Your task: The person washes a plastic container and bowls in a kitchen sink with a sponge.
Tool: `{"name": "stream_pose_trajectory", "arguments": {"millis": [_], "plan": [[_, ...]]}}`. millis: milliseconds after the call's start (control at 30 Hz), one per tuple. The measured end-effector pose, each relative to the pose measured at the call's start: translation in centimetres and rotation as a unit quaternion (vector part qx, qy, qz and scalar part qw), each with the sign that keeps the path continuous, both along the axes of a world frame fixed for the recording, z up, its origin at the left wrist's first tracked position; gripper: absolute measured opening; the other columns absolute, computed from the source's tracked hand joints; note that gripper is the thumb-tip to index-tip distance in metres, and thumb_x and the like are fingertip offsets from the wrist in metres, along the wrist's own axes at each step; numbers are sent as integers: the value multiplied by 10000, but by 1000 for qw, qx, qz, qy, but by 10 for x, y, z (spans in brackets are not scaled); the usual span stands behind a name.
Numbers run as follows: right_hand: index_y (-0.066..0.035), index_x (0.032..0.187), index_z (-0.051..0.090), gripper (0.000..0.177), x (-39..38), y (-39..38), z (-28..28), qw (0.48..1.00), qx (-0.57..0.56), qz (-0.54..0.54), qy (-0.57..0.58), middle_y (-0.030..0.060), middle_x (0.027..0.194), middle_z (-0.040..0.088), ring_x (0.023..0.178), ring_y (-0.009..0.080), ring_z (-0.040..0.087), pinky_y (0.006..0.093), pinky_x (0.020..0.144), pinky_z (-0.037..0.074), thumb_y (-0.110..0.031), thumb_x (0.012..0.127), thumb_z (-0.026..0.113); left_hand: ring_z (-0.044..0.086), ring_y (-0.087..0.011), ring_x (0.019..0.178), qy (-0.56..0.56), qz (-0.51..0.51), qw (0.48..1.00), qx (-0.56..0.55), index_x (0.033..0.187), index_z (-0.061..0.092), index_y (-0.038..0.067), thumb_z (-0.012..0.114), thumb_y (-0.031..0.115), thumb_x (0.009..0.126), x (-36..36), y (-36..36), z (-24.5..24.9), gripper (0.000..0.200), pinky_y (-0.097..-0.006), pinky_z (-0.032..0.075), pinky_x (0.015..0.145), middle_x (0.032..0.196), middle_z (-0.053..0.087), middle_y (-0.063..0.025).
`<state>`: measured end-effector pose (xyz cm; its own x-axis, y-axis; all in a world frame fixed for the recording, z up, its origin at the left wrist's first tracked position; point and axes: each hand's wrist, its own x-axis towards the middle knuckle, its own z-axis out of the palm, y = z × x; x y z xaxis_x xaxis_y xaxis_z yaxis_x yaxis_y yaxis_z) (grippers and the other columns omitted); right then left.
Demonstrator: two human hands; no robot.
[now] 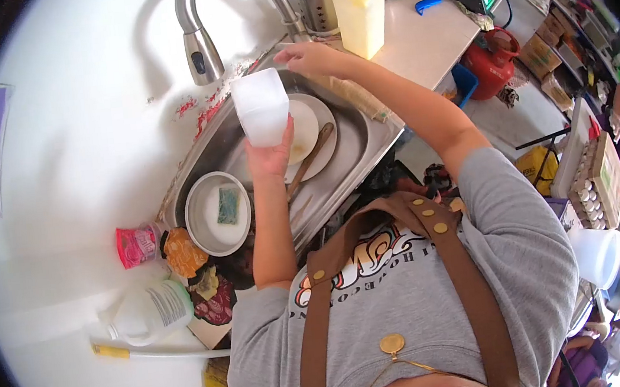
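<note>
My left hand [271,157] is closed around the lower part of a white, translucent square container [262,108], held up over the sink [352,126]. My right hand [310,59] reaches across the sink's back corner, by the foot of the tap [203,54], its fingers loosely bent and apart with nothing in them. Under the container lie stacked plates [327,136] with a wooden-handled utensil [312,160] across them. Left of my forearm, a round metal pan [218,230] of whitish liquid has a green scouring pad [228,205] in it.
On the right counter stand a yellowish square bottle [360,13] and a metal utensil holder [319,12]. A pink packet [137,245] and a white jug [150,312] are at the left. A red gas cylinder [490,64] and egg trays [589,204] are at the right, with people beyond.
</note>
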<state>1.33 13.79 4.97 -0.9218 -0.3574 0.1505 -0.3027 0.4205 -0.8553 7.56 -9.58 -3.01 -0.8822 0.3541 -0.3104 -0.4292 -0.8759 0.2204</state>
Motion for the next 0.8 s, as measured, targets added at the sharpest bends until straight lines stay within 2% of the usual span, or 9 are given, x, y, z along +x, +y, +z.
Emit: {"name": "stream_pose_trajectory", "arguments": {"millis": [167,267,333,433,533,567,667,733,800], "plan": [[-122,1461,244,731,69,3,41,969,-177,173,-21,106,1386,385,1261,265,397,393,996,384,-179,823,595,441,-449,1170,51,-47,994,80,1292,419,30,376,246,960,-5,19,-3,398,-555,457,964,1283,441,-242],[-135,1485,128,896,91,1,46,982,-167,90,15,135,1427,307,1280,264,377,392,1007,384,-156,784,686,396,-477,1204,91,-98,977,165,1315,394,36,384,288,962,-4,35,6,434,-570,442,975,1332,392,-243],[-118,1458,197,916,99,5,52,987,-131,15,91,151,1344,397,1208,258,450,380,945,450,-158,737,760,362,-499,1224,116,-128,964,204,1349,360,50,369,359,965,0,48,22,493,-590,413,994,1364,355,-244],[-84,1381,308,839,113,16,65,980,-104,-56,162,147,1224,489,1069,242,549,352,832,523,-192,704,791,306,-498,1271,74,-131,986,70,1403,280,71,317,474,953,29,61,51,605,-617,309,1048,1409,298,-242],[-54,1342,342,842,121,23,61,964,-124,-165,170,151,1217,495,1065,239,550,349,810,530,-225,669,818,223,-489,1321,-142,-53,986,-63,1433,212,81,261,545,935,28,68,55,682,-619,189,1085,1445,242,-233],[-34,1333,341,862,122,26,59,973,-71,-167,143,152,1205,501,1048,229,555,344,791,534,-242,652,828,155,-447,1366,-113,-92,987,-70,1448,191,98,268,530,933,17,60,33,677,-603,132,1098,1481,191,-205],[-21,1282,375,816,128,14,25,940,-167,-212,208,173,1168,503,1037,267,560,363,810,516,-264,641,818,298,-352,1319,-107,-89,983,-123,1418,309,144,390,568,896,5,57,18,677,-544,233,1076,1409,340,-154],[-30,1244,402,837,145,12,32,955,-36,-186,228,180,1134,514,1045,323,552,389,857,481,-327,587,827,302,-296,1319,-50,-168,982,-68,1403,319,106,380,462,931,0,63,12,595,-471,251,1084,1400,347,-142],[-55,1226,415,843,154,7,30,936,-96,-216,261,173,1106,523,1031,353,543,407,874,461,-371,554,814,306,-240,1319,-12,-249,968,-6,1389,330,69,371,355,965,-13,57,0,513,-397,270,1092,1391,355,-131]]}}
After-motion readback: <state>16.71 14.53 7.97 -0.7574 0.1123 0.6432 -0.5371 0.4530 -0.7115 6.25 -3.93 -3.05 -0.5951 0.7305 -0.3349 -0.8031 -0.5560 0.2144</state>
